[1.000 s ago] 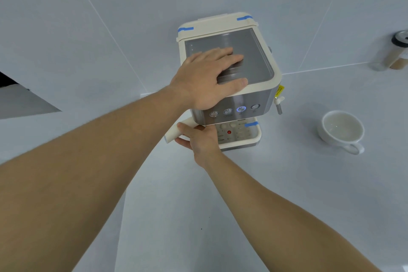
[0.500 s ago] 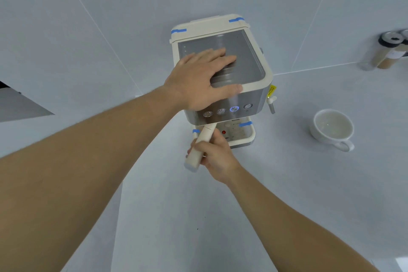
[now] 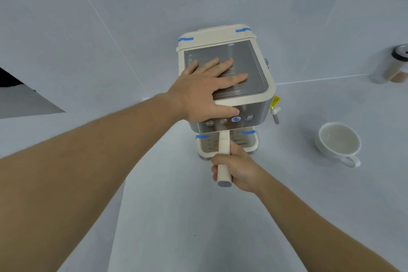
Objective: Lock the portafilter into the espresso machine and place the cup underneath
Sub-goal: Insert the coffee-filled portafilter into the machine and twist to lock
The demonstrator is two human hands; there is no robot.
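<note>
A cream and steel espresso machine (image 3: pixel 254 55) stands on the pale counter, marked with bits of blue tape. My left hand (image 3: pixel 205 93) lies flat on its top, fingers spread, thumb over the front edge. My right hand (image 3: pixel 237 170) is closed around the cream handle of the portafilter (image 3: pixel 223 143), which sticks straight out toward me from under the machine's front; its head is hidden beneath the machine. A white cup (image 3: pixel 339 142) with a handle sits empty on the counter to the right of the machine, apart from it.
A steam wand (image 3: pixel 275 115) with a yellow tag juts from the machine's right side. The drip tray (image 3: pixel 249 146) sits under the handle. Two jars (image 3: pixel 393 64) stand at the far right by the tiled wall. A dark opening (image 3: pixel 13 81) shows at the left.
The portafilter handle has swung from pointing left to pointing straight toward me, with my right hand moving around with it. My left hand has stayed pressed on the machine's top.
</note>
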